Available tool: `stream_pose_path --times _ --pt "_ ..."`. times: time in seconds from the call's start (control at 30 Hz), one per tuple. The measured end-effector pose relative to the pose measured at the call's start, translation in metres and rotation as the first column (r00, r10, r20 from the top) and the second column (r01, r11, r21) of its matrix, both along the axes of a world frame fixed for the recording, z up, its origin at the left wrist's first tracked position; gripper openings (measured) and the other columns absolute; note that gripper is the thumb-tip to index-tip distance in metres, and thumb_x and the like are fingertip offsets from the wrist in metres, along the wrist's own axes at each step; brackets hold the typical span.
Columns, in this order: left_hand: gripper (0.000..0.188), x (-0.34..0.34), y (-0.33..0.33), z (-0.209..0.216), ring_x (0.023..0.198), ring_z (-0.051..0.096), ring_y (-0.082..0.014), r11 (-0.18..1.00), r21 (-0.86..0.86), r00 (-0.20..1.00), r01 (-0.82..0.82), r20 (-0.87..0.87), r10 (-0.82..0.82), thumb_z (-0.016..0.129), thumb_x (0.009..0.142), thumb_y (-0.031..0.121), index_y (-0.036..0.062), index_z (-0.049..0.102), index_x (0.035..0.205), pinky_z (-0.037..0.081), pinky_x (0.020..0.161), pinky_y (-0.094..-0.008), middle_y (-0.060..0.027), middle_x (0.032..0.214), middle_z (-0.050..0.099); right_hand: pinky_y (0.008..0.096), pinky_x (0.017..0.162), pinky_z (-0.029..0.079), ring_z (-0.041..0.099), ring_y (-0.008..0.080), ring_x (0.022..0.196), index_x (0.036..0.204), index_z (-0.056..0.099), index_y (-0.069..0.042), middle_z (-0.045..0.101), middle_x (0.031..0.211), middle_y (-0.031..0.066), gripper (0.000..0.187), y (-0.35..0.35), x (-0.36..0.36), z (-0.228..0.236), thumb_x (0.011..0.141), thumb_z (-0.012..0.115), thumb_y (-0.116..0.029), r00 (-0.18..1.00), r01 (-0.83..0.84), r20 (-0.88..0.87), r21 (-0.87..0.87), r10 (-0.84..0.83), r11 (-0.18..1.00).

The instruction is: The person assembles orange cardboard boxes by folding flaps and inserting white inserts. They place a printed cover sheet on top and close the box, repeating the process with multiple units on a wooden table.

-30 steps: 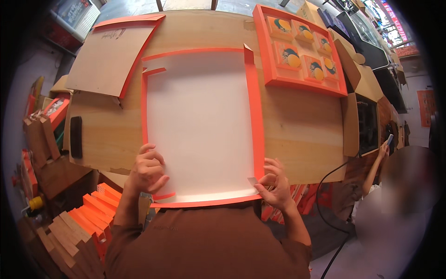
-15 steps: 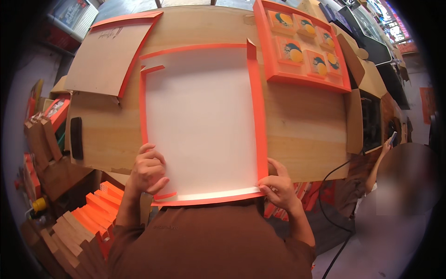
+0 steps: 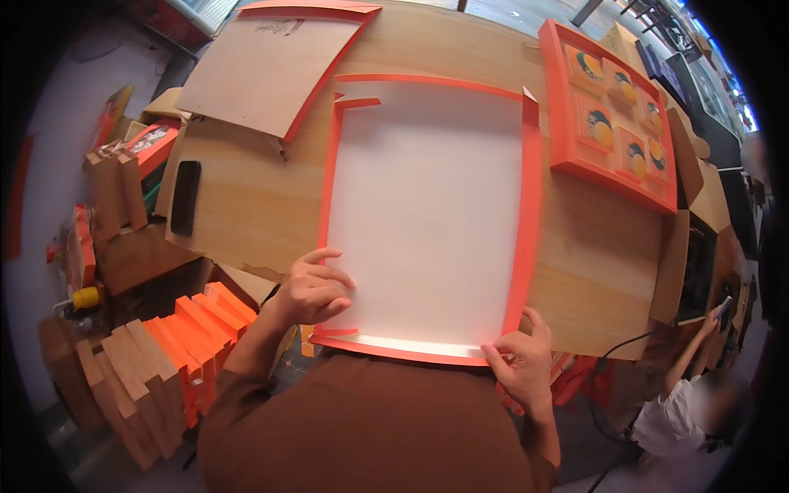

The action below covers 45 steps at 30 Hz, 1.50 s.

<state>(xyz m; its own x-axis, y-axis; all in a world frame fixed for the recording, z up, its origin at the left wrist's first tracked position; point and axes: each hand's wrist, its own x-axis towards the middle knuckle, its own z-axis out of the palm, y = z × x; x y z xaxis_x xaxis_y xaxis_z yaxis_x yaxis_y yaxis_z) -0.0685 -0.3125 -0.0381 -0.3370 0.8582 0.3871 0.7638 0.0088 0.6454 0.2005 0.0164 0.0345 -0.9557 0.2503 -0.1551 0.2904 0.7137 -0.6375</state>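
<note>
White inside and orange-red along its walls, a shallow box tray [image 3: 427, 214] lies lengthwise on the wooden table [image 3: 588, 271], its near end against the wearer's brown shirt [image 3: 370, 419]. Flaps stick out at its far corners, and the left one bends inward. The right hand [image 3: 523, 360] pinches the near right corner between thumb and forefinger. The left hand [image 3: 315, 287] is at the near left wall, fingers half curled and parted from the thumb, clasping nothing; I can't tell whether it presses on the wall.

Close by on the far left, a pale panel with orange edges [image 3: 255, 70] takes up that corner of the table; a black phone [image 3: 186, 197] lies nearer, by the table's left edge. Far right, an orange display tray [image 3: 559, 107] holds six small patterned packs [image 3: 598, 126]. Beyond the right edge stands an open carton [image 3: 672, 271], with a black cable [image 3: 593, 394] looping below and a co-worker's hand [image 3: 708, 324] gripping a device. Orange folded pieces [image 3: 193, 324] and brown ones [image 3: 131, 382] crowd the lower left, beside the wearer's left arm.
</note>
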Motion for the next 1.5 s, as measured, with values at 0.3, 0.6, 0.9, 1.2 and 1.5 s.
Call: stream_pose_path --times 0.3,0.6,0.9,1.2,1.5 --pt "0.039 0.009 -0.027 0.009 0.121 0.075 -0.0284 0.969 -0.094 0.959 0.228 0.197 -0.206 0.068 0.094 0.044 0.0125 0.068 0.072 0.025 0.127 -0.0532 -0.0014 0.059 0.058 0.0578 0.113 0.045 0.049 0.0490 0.144 0.097 0.081 -0.009 0.076 0.104 0.0037 0.022 0.017 0.010 0.001 0.087 0.088 -0.028 0.973 -0.226 -0.068 -0.071 0.222 0.972" --pt "0.017 0.010 -0.024 0.036 0.129 0.070 -0.0279 0.917 -0.294 0.961 0.268 0.147 -0.234 0.077 0.081 0.028 0.0152 0.072 0.071 0.027 0.125 -0.0523 -0.0007 0.063 0.061 0.0574 0.111 0.047 0.050 0.0480 0.143 0.104 0.073 -0.009 0.074 0.112 0.0059 0.029 0.018 0.020 -0.016 0.085 0.089 -0.025 0.988 -0.139 -0.087 -0.122 0.129 0.983" --pt "0.007 0.021 -0.019 0.030 0.126 0.072 -0.0218 0.946 -0.290 0.989 0.143 0.062 -0.131 0.080 0.085 0.022 0.0167 0.076 0.083 0.035 0.122 -0.0518 0.0018 0.071 0.071 0.0589 0.110 0.047 0.053 0.0491 0.140 0.107 0.066 -0.008 0.073 0.116 0.0111 0.019 0.013 0.032 -0.042 0.094 0.078 -0.013 0.962 -0.049 -0.271 -0.131 0.012 0.990" --pt "0.034 0.021 -0.019 0.025 0.121 0.074 -0.0200 0.951 -0.259 0.985 0.169 0.019 -0.170 0.081 0.087 0.037 0.0157 0.063 0.068 0.037 0.119 -0.0518 -0.0003 0.066 0.066 0.0524 0.111 0.047 0.057 0.0465 0.138 0.108 0.074 -0.003 0.075 0.116 0.0109 0.014 0.014 0.026 -0.029 0.094 0.070 -0.004 0.970 -0.077 -0.239 -0.142 0.042 0.987" --pt "0.039 0.021 -0.021 0.018 0.119 0.074 -0.0222 0.959 -0.245 0.988 0.145 -0.006 -0.151 0.079 0.088 0.040 0.0153 0.058 0.066 0.038 0.118 -0.0528 -0.0028 0.066 0.064 0.0458 0.096 0.057 0.056 0.0360 0.139 0.098 0.083 -0.007 0.080 0.102 0.0073 0.014 0.024 0.002 0.001 0.088 0.073 -0.004 0.999 0.039 0.017 -0.314 -0.035 0.948"
